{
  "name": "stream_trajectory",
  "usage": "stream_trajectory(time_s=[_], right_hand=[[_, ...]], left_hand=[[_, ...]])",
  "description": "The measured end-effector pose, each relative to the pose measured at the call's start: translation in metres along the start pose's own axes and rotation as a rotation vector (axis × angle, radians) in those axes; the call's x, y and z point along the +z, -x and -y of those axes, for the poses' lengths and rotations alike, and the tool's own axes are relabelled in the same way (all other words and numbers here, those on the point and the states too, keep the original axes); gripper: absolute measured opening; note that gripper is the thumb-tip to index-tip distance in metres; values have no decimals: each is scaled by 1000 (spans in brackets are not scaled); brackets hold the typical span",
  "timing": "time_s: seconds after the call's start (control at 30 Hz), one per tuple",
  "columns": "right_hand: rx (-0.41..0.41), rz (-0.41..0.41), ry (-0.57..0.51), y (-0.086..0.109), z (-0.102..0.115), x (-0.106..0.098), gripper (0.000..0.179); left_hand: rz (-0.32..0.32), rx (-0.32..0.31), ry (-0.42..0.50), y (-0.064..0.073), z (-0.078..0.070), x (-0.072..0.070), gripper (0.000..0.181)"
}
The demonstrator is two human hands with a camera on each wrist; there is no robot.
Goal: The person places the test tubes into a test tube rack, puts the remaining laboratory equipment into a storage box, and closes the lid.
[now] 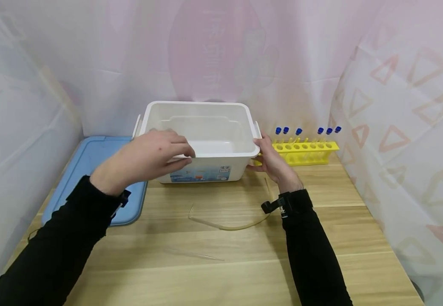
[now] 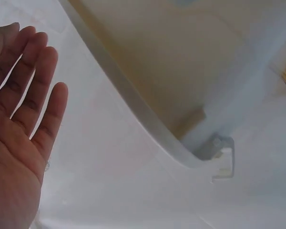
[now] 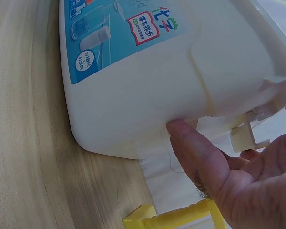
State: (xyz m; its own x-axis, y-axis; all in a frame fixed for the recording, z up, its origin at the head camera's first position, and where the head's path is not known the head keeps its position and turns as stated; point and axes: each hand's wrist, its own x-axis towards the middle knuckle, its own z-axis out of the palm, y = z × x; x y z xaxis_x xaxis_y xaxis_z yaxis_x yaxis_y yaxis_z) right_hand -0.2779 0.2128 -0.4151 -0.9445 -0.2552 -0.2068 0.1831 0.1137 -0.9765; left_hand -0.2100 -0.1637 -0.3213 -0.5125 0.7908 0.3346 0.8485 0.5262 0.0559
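Note:
A white plastic storage box [image 1: 238,169] with a blue chemistry label [image 3: 97,40] on its front stands toward the back of the table, its lid off. My left hand [image 1: 145,157] hovers at the box's front rim with fingers loosely extended; the left wrist view shows its palm and spread fingers with nothing in them. At the front right corner, my right hand [image 1: 273,163] grips the box, thumb at the rim and fingers against the side wall. A white handle clip [image 3: 245,138] sits close by those fingers in the right wrist view.
Left of the box lies a blue lid [image 1: 87,170]. A yellow test tube rack [image 1: 302,159] holding several blue-capped tubes [image 1: 299,131] stands at right. In front are a curved yellowish tube [image 1: 233,228] and a thin clear rod [image 1: 198,255]. Curtains [image 1: 221,51] enclose the table.

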Motion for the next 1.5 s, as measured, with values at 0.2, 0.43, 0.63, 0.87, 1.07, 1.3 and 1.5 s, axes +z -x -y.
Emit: stream_trajectory(time_s=[0.2,0.43,0.63,0.87,1.07,1.3,1.5], right_hand=[[2,2,-6,-1,1,1,85],[6,6,-9,-2,1,1,85],[9,7,-11,-1,2,2,83],[9,3,-6,-1,3,3,82],[5,5,-6,-1,2,2,83],[8,3,-9,1,3,2,84],[8,1,-10,3,3,2,82]], left_hand=[[11,71,5,-2,-21,9,9],[101,112,47,1,-42,29,7],[186,114,46,7,-57,45,11],[281,129,58,15,-67,56,16],[324,155,40,19,-72,64,21],[450,137,46,22,-79,72,17],[516,113,73,26,-86,77,16]])
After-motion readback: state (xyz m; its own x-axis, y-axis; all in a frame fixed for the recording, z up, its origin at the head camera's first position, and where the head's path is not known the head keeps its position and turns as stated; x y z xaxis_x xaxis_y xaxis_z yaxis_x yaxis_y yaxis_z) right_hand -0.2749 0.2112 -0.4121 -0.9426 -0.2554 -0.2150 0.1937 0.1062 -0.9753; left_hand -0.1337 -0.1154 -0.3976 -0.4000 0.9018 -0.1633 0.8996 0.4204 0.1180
